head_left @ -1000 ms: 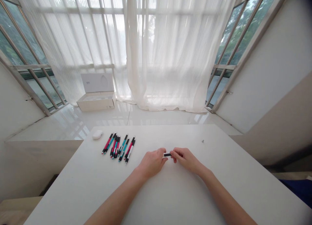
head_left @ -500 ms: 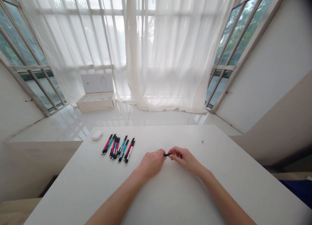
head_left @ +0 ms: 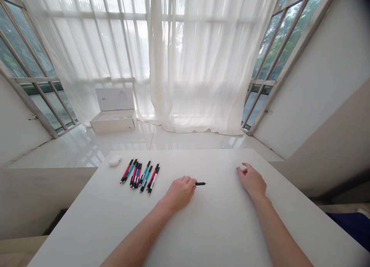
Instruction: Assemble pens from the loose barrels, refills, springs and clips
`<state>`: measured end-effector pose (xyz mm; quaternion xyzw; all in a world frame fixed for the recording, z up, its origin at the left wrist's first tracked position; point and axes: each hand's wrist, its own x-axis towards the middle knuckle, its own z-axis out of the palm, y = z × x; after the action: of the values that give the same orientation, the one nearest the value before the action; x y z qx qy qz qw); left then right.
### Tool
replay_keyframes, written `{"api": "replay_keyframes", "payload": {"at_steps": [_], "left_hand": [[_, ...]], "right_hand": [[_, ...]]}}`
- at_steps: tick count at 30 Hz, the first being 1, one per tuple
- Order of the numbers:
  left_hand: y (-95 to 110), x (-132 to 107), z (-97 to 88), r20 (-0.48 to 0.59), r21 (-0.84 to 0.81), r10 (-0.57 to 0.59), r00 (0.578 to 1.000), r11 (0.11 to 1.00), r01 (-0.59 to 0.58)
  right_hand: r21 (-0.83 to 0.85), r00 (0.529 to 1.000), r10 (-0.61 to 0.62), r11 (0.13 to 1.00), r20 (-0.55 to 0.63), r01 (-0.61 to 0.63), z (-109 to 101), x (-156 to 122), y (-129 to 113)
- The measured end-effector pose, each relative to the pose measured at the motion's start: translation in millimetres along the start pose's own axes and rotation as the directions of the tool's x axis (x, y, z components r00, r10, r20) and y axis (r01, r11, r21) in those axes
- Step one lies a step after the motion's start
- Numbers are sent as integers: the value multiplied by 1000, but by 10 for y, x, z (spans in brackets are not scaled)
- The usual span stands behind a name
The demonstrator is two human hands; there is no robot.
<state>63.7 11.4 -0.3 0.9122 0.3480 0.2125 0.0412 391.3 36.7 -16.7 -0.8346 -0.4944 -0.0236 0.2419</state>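
My left hand (head_left: 180,193) is on the desk (head_left: 219,236), a bit left of the middle, with a short black pen piece (head_left: 200,183) pinched in its fingers (head_left: 189,181). The fingers are curled and close together. The piece sticks out to the right from the fingertips, lying roughly level, with a thin tip at its far end. My thumb is hidden from this view, so I can't tell exactly how it sits on the piece.

My right hand (head_left: 251,181) is well apart from it, toward the desk's right edge, palm down, with its fingers (head_left: 242,169) loosely spread and not holding anything. It looks like the fingertips are on the desk or just above it, but I can't tell which.

Left of my left hand, near the desk's far edge, is a row of pens (head_left: 140,177) lying side by side, some touching, in red, teal, black and white. A small white computer mouse (head_left: 115,161) sits further left, near the far left corner.

Past the desk, a cardboard box (head_left: 113,122) stands open on the shiny floor (head_left: 185,141), its lid up, in front of white curtains (head_left: 202,58).
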Motion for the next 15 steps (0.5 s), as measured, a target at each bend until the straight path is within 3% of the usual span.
{"api": "replay_keyframes", "payload": {"at_steps": [4,9,11,13,15], "left_hand": [[15,-14,-4,51,33,-40,998,999,38],[7,-16,13,68,42,-116,991,993,114],[3,-11,16,56,26,-155,986,988,154],[3,-5,15,43,18,-185,982,983,185],[8,1,10,35,20,-203,979,979,202]], "right_hand": [[-19,998,-55,998,42,56,30,24,-8],[313,983,-156,942,99,118,9,-32,-178],[518,946,-273,843,177,146,-10,-124,-343],[686,879,-401,716,258,125,-37,-247,-528],[754,809,-490,651,326,90,-66,-373,-687]]}}
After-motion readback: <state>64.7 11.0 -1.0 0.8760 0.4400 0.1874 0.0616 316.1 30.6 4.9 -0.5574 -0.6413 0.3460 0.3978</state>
